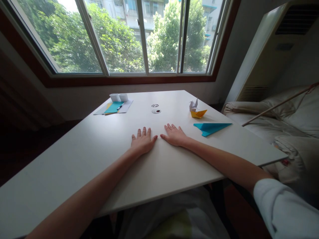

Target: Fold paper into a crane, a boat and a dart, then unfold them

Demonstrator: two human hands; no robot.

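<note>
Both of my hands lie palm down on the white table (82, 149), holding nothing. My left hand (143, 141) has its fingers spread, its thumb pointing toward the other hand. With fingers stretched out, my right hand (173, 134) rests a short way from it. To the right of that hand lies a blue folded paper plane (211, 128). Behind the plane stand a yellow paper boat (199, 114) and a white paper crane (193, 105). Beyond the hands, two small round discs (156, 111) with dark markings are on the tabletop.
At the far left are paper sheets (128, 105), a blue sheet (114, 108) with a pen (120, 107) on it, and white folded paper boxes (119, 97). A sofa (281, 116) stands right of the table, with a thin stick (276, 105) across it. A window (144, 39) is ahead.
</note>
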